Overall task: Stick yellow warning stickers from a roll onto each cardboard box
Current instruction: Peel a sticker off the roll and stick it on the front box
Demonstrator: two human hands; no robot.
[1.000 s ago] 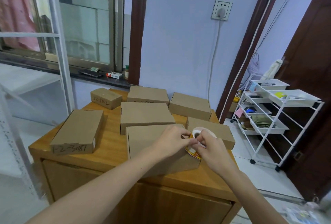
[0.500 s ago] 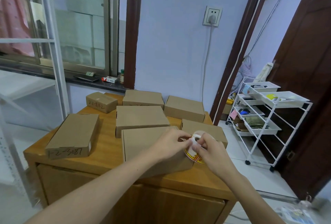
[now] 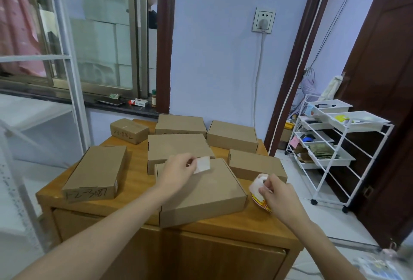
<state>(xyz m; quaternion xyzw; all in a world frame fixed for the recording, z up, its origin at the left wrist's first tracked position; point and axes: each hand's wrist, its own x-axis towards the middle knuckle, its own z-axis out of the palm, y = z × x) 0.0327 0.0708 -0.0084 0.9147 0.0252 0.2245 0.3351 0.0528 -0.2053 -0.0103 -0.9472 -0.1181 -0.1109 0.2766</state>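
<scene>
Several brown cardboard boxes lie on a wooden cabinet top [image 3: 138, 181]. My left hand [image 3: 177, 170] pinches a peeled sticker [image 3: 203, 164], its white back towards me, above the far edge of the nearest flat box [image 3: 205, 192]. My right hand [image 3: 276, 192] holds the sticker roll [image 3: 258, 187] just right of that box; its yellow and red print shows below my fingers. Other boxes: one at the left marked in pen [image 3: 98, 172], one in the middle [image 3: 176, 147], one at the right [image 3: 254, 163], and three at the back [image 3: 129, 130] [image 3: 180, 124] [image 3: 232, 135].
A white wire trolley [image 3: 330, 145] with trays stands right of the cabinet, before a dark door. A window sill [image 3: 125, 106] with small items runs behind. A person stands beyond the window. A white metal frame [image 3: 67, 60] rises at the left.
My hands have parted. The left hand pulled a sticker off and carried it left over the nearest box. The right hand moved right and down with the roll.
</scene>
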